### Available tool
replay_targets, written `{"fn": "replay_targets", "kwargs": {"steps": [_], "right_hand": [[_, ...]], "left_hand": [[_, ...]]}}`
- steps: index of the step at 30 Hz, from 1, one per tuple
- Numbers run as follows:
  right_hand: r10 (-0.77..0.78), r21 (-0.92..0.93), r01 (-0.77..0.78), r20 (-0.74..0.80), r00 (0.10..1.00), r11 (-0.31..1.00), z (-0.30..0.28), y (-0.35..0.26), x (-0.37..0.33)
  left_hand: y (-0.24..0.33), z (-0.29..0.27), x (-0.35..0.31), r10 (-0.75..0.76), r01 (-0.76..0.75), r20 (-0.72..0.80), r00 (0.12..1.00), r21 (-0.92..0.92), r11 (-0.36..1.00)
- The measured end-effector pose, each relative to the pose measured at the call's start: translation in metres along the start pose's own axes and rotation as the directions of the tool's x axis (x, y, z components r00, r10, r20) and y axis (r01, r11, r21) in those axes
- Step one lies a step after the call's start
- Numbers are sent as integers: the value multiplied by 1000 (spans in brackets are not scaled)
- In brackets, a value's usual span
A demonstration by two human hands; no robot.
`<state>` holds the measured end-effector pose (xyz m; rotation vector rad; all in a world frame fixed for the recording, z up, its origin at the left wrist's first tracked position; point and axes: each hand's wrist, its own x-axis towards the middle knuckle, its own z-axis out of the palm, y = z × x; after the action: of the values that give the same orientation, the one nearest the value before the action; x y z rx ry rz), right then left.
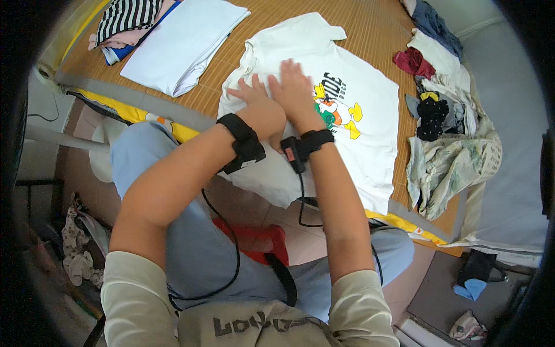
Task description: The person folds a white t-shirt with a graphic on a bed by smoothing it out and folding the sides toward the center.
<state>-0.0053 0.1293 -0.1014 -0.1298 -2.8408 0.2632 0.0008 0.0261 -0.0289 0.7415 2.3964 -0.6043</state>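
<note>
Shirt (376, 98) spread flat on the mat (370, 29), you rest your left hand (256, 101) and right hand (293, 95) on it, both open, gripping nothing, presumably so pressure spreads broadly.

White T-shirt (373, 162) here, duck print (350, 114) up, spread on the brown mat (370, 26), hem (394, 133) rightward, one side drooping over the near edge!
</note>
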Motion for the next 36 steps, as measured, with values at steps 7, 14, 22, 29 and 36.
{"fn": "replay_targets", "kwargs": {"steps": [7,14,22,29,36], "right_hand": [[377,-254,-373,-32,925,893,-60,170,-110],[452,-560,-359,32,891,747,-93,184,-124],[260,-106,-262,-31,965,959,-12,-8,-46],[526,-360,-474,57,849,804,-63,90,-132],[307,-172,-315,-74,949,933,-84,72,-129]], "left_hand": [[0,-12,-12,69,-69,60,996,9,998],[-2,-13,-8,80,-83,61,995,51,995],[-4,2,-14,46,-49,-119,992,-19,999],[-10,-1,-12,91,-90,-15,996,47,995],[-7,-1,-7,105,-103,-24,994,48,993]]}}
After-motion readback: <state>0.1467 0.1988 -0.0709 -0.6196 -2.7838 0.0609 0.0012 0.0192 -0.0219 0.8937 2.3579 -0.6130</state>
